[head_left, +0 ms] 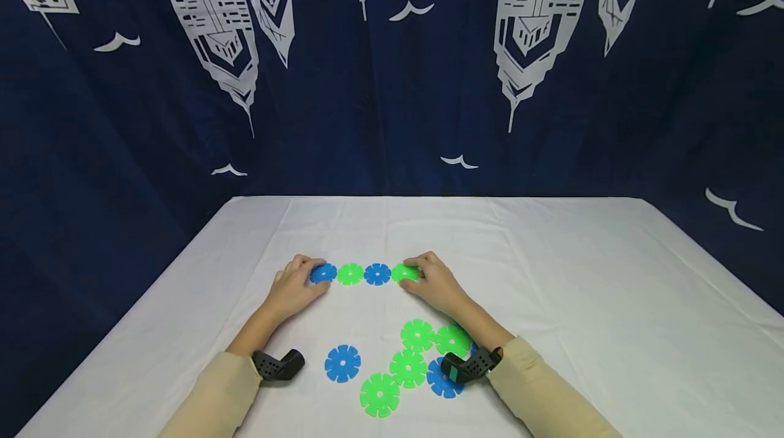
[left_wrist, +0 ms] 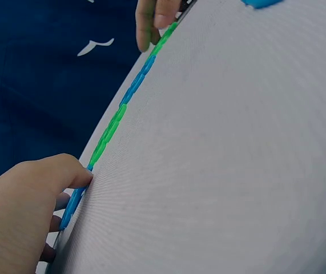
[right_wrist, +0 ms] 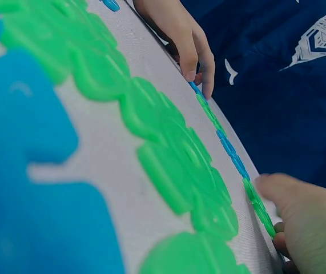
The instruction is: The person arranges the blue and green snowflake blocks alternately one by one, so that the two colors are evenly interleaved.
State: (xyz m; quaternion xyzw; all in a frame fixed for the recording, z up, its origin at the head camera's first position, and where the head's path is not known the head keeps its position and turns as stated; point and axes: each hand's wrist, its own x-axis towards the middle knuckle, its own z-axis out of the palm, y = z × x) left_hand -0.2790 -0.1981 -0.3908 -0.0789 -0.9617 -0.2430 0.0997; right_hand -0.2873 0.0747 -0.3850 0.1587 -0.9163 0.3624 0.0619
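- Nearest us, at six o'clock on a dial laid on the cloth (head_left: 588,275) with twelve toward the curtain (head_left: 392,105), is a loose green disc (head_left: 375,400); at seven, a loose blue disc (head_left: 338,366).
- From five round to three we see more green discs (head_left: 404,364), with a covered blue disc (head_left: 447,390) partly behind the right wrist's camera (head_left: 467,366).
- Farther off, at twelve, lies the row (head_left: 370,275): blue, green, blue, green, edge to edge. Whether the slots interlock, we cannot tell.
- At ten, our left hand (head_left: 297,293) pinches the blue end (head_left: 323,273), thumb on its near rim, finger on the far.
- At two, our right hand (head_left: 437,285) grasps the green end (head_left: 402,273) likewise.
- We judge the discs thin, smooth plastic: light, stiff, a little slippery, hardly fragile. The row's weak places should be its joints, so we would take each end by its six and twelve o'clock rims and press inward gently, lest it buckle.
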